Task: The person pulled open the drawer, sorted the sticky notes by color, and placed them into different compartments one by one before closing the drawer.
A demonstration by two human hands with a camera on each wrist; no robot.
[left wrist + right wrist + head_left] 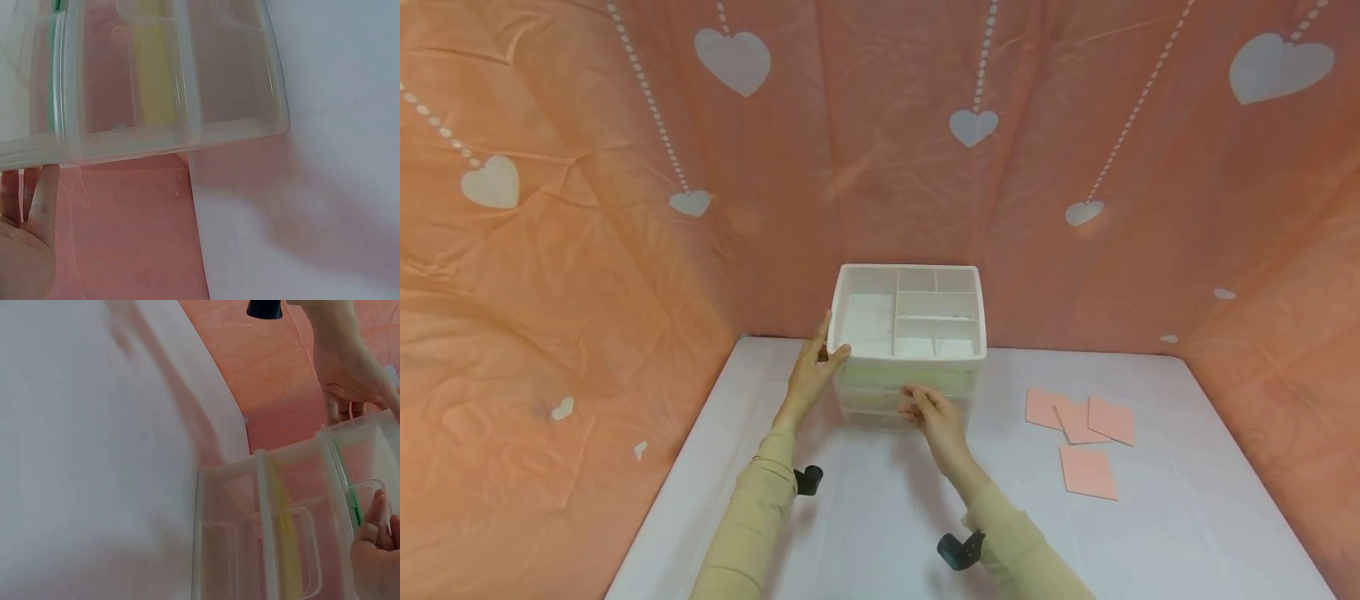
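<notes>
A white, translucent drawer organizer (910, 362) stands upright at the back middle of the table, its top divided into compartments. My left hand (811, 372) rests against its left side, the thumb at the front corner of the rim. Straight left fingers (45, 203) touch that side in the left wrist view. In front of the drawers is my right hand (934, 412), fingers loosely bent. Its fingertips (378, 499) overlap the clear handle (365, 483) of the upper drawer; contact is unclear. Through the walls show a green strip (354, 509) and a yellow piece (284, 531).
Several pink square cards (1088, 472) lie on the white table (1180, 517) right of the organizer, some overlapping. An orange-pink curtain (910, 183) with white hearts closes the back and sides. A black wrist device (961, 551) sits by the right sleeve.
</notes>
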